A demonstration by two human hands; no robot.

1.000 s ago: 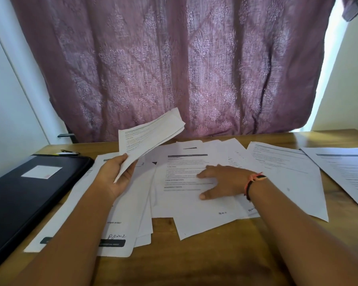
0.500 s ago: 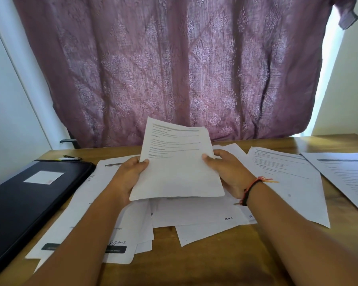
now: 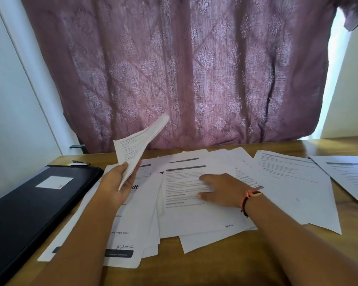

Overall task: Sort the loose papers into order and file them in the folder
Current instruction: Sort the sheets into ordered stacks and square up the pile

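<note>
Head view: a person's left grip (image 3: 117, 186) clutches a thin sheaf of printed sheets (image 3: 136, 147), raised off the counter (image 3: 215, 265) and curling upward toward the curtain (image 3: 184, 69), with the thumb on the near face. The right grip (image 3: 221, 189) lies flat with fingers straight, pressing on the top page of the loose papers (image 3: 194, 213), a white sheet with a dark header bar and lines of small black text. The papers fan out in overlapping, skewed layers across the wooden counter. One at the near left bears a handwritten mark above a black band at its foot, and others reach toward the right edge. A closed black folder (image 3: 29, 205) with a white label (image 3: 54, 182) rests at the left, just beside the pile. A red-and-black band (image 3: 250, 198) circles the right wrist.
</note>
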